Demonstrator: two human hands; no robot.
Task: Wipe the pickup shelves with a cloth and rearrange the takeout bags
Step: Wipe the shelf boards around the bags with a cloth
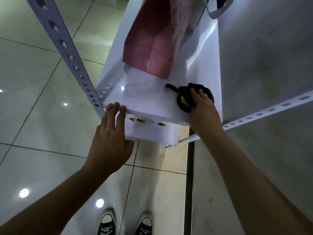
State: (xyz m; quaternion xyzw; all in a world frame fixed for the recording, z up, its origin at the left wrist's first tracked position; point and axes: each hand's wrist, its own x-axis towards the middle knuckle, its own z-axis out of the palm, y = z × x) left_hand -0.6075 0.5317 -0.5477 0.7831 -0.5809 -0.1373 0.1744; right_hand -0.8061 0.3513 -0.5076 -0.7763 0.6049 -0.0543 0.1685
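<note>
A white shelf board [149, 102] runs away from me between perforated metal posts. My right hand [201, 106] presses a black cloth [186, 97] with a yellow patch onto the board's near right corner. My left hand [110, 133] rests with its fingertips on the board's front left edge, fingers together and holding nothing. A pink takeout bag [149, 43] stands further back on the same board. On the lower shelf [149, 131], just under the front edge, lie several orange-brown stains [141, 120].
A perforated upright post [67, 53] slants at the left, and a perforated rail [264, 112] crosses at the right. A white bag handle [215, 12] hangs at the top right. Glossy floor tiles [33, 82] and my black sneakers [125, 224] are below.
</note>
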